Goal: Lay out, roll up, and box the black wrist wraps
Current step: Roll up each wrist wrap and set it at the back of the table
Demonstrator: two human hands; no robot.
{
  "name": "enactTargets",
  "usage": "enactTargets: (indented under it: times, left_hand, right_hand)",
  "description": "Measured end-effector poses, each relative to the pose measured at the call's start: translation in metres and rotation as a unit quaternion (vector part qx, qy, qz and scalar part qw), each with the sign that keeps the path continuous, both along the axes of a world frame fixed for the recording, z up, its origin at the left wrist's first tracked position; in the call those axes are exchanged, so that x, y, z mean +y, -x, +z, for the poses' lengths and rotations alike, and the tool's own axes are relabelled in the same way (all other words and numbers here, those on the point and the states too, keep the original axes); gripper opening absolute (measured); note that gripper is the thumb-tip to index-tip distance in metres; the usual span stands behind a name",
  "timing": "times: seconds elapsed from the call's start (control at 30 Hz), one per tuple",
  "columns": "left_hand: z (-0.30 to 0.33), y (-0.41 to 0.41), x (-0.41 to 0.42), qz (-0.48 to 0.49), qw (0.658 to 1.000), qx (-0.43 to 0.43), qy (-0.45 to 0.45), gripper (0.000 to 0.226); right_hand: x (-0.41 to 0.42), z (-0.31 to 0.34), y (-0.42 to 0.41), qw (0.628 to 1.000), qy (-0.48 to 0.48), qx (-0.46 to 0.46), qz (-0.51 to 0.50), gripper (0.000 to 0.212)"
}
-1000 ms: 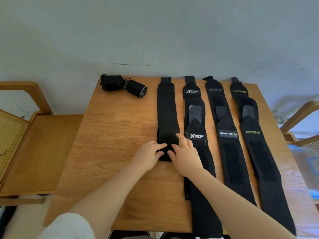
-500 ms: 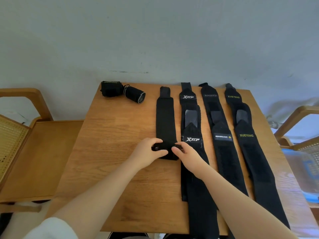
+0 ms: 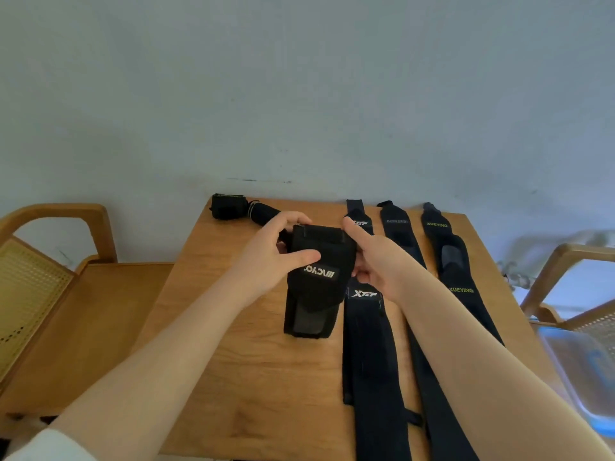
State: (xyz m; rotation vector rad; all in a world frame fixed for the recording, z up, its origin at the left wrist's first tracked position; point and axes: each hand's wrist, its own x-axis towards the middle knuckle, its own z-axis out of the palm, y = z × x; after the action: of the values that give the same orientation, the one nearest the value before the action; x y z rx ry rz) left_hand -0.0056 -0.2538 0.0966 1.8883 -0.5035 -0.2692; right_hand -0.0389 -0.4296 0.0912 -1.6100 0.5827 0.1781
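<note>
Seen from the head camera, the left hand (image 3: 266, 261) is gripping a partly rolled black wrist wrap (image 3: 316, 277), thumb pressing on its front face beside a white logo and the other fingers curling over its far top edge. The right hand (image 3: 376, 261) is holding the same wrap from three o'clock, index finger reaching out along the top edge; its remaining fingers are tucked behind the fabric, so I cannot tell how they are lying. The wrap is sitting at the centre of the wooden table (image 3: 233, 377), its loose tail hanging toward six o'clock with the tip lying on the tabletop. At three o'clock of it, three more wraps are lying flat and parallel, running from twelve to six: the XTEP wrap (image 3: 369, 344) just beside it, a wrap with a faint grey label (image 3: 397, 227) next, and the XUEYING wrap (image 3: 462, 287) outermost. At eleven o'clock on the table, near the far edge, two rolled wraps (image 3: 243, 209) are resting side by side and touching. A wooden chair (image 3: 66, 294) is standing at nine o'clock. At four o'clock a clear plastic box with blue trim (image 3: 585, 371) is sitting on another chair; its contents are too blurred to make out.
</note>
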Motion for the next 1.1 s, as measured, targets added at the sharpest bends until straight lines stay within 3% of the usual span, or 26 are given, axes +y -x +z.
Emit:
enactTargets:
  times: [0.13, 0.23, 0.3, 0.43, 0.53, 0.7, 0.8, 0.93, 1.1]
  left_hand:
    - [0.02, -0.002, -0.008, 0.058, 0.994, 0.02, 0.085, 0.032]
    - [0.031, 0.001, -0.014, 0.076, 0.98, 0.102, 0.15, 0.025]
    - [0.037, 0.004, -0.015, 0.076, 0.973, 0.144, 0.166, 0.022]
    - [0.04, 0.009, -0.009, 0.035, 0.978, 0.138, 0.149, 0.032]
    - [0.038, 0.013, -0.006, 0.011, 0.981, 0.126, 0.146, 0.048]
    - [0.034, 0.019, -0.011, 0.068, 0.988, 0.08, 0.117, 0.045]
    - [0.033, 0.019, -0.015, 0.102, 0.984, 0.082, 0.119, 0.042]
    - [0.037, 0.019, -0.02, 0.131, 0.966, 0.124, 0.183, 0.043]
    - [0.041, 0.018, -0.024, 0.16, 0.943, 0.156, 0.247, 0.038]
  right_hand:
    - [0.004, 0.029, 0.012, 0.992, 0.016, -0.123, 0.025, 0.041]
    - [0.005, 0.038, 0.02, 0.979, -0.015, -0.194, 0.067, 0.045]
    - [0.006, 0.043, 0.023, 0.978, 0.006, -0.202, 0.057, 0.042]
    - [0.003, 0.048, 0.024, 0.977, 0.039, -0.206, 0.035, 0.039]
    - [-0.001, 0.047, 0.024, 0.984, 0.001, -0.18, 0.02, 0.04]
    - [0.003, 0.042, 0.024, 0.989, -0.051, -0.141, -0.005, 0.043]
    - [0.009, 0.041, 0.028, 0.982, 0.054, -0.179, -0.035, 0.047]
    - [0.008, 0.033, 0.046, 0.92, 0.279, -0.261, -0.09, 0.034]
    - [0.012, 0.016, 0.056, 0.945, 0.251, -0.209, -0.028, 0.034]
